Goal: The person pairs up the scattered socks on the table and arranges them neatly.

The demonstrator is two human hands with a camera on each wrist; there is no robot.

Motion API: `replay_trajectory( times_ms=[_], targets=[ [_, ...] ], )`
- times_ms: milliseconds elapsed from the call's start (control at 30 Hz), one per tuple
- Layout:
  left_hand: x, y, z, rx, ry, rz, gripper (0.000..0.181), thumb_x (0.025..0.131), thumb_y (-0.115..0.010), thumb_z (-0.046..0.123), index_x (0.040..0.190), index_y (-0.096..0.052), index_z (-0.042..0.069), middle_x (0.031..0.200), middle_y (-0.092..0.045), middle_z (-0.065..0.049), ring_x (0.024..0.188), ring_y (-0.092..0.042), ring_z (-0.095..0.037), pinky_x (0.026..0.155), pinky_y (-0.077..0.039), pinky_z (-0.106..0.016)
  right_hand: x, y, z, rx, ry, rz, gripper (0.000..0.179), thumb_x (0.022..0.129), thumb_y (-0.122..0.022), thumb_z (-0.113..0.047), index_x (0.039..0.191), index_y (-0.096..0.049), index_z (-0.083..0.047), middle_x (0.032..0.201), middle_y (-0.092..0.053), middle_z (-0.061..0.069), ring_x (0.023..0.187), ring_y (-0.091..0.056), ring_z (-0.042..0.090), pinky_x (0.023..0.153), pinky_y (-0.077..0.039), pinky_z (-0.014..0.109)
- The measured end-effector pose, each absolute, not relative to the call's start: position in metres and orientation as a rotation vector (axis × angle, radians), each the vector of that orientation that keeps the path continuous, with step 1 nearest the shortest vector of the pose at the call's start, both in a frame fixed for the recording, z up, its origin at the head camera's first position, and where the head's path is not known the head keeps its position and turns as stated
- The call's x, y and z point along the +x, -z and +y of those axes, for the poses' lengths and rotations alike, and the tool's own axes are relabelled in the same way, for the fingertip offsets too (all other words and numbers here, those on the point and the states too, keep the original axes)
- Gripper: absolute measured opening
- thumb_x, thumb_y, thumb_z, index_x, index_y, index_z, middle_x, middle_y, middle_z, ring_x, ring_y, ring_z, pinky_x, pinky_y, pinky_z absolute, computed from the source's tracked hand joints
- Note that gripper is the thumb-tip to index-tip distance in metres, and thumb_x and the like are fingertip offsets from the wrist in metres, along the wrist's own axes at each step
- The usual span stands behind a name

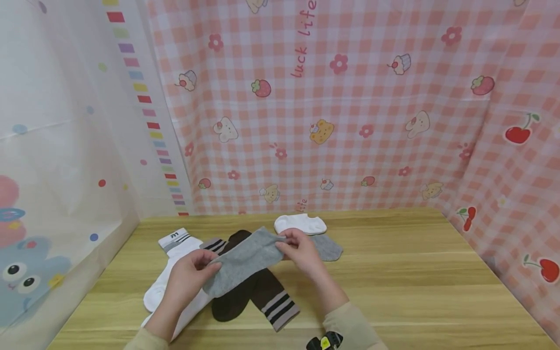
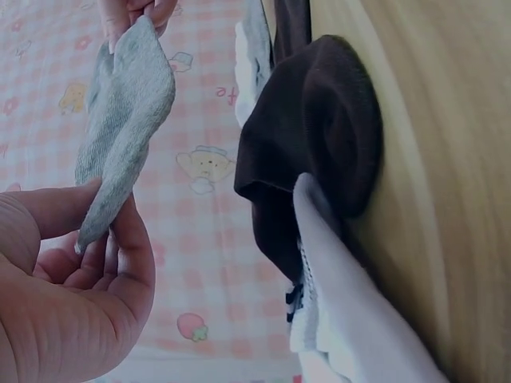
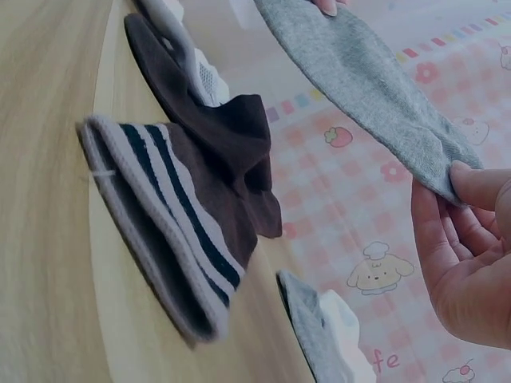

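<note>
One gray sock, left grip and right grip pinching opposite ends, long axis rising rightward in head view

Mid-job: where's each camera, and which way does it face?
Head: worn there, facing forward and down over the table; forearms, left grip and right grip show.
Left wrist: worn there, facing the gray sock; left grip near, right grip partly at top.
Right wrist: worn there, facing the gray sock; right grip near, left grip partly at top.
Wrist views share gray sock and checked backdrop.
</note>
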State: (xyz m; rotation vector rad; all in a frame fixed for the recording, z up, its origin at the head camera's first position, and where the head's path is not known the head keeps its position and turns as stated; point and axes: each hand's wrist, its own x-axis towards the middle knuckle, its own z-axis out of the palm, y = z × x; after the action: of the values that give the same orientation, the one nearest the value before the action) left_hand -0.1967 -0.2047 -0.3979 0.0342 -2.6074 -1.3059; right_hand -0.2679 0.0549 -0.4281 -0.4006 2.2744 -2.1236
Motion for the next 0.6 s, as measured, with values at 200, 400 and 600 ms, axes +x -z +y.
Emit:
replay_trajectory(
  times_ms=[200, 400, 600],
  targets=[
    [-0.205, 0.392, -0.201, 0.003, 1.328, -2.584, 0.01, 0.086, -0.076, 0.009, 0.094, -0.071, 0.005, 0.084, -0.07, -0.001, 0.083, -0.063, -0.015, 0.075, -0.05, -0.028, -0.264, 0.418, 0.06, -0.383, 2.128, 2.335, 0.013, 0.091, -0.067, 0.002, 0.102, -0.061, 0.006, 0.077, -0.062, 0.002, 0.067, -0.057, 0.015, 0.072, -0.056, 0.053],
    [-0.212, 0.384, -0.195, 0.0, 1.334, -2.556, 0.012, 0.087, -0.077, 0.013, 0.095, -0.072, 0.005, 0.086, -0.07, -0.002, 0.083, -0.064, -0.016, 0.074, -0.05, -0.028, -0.266, 0.42, 0.068, -0.397, 2.176, 2.37, 0.012, 0.091, -0.067, 0.001, 0.101, -0.06, 0.005, 0.075, -0.06, 0.003, 0.065, -0.058, 0.015, 0.069, -0.057, 0.048],
    [-0.22, 0.384, -0.187, 0.0, 1.342, -2.525, 0.014, 0.085, -0.079, 0.016, 0.094, -0.074, 0.006, 0.085, -0.07, -0.001, 0.081, -0.063, -0.015, 0.072, -0.05, -0.029, -0.272, 0.426, 0.075, -0.351, 2.223, 2.351, 0.011, 0.092, -0.067, 0.002, 0.101, -0.061, 0.003, 0.077, -0.062, 0.003, 0.067, -0.059, 0.014, 0.074, -0.055, 0.054]
  ],
)
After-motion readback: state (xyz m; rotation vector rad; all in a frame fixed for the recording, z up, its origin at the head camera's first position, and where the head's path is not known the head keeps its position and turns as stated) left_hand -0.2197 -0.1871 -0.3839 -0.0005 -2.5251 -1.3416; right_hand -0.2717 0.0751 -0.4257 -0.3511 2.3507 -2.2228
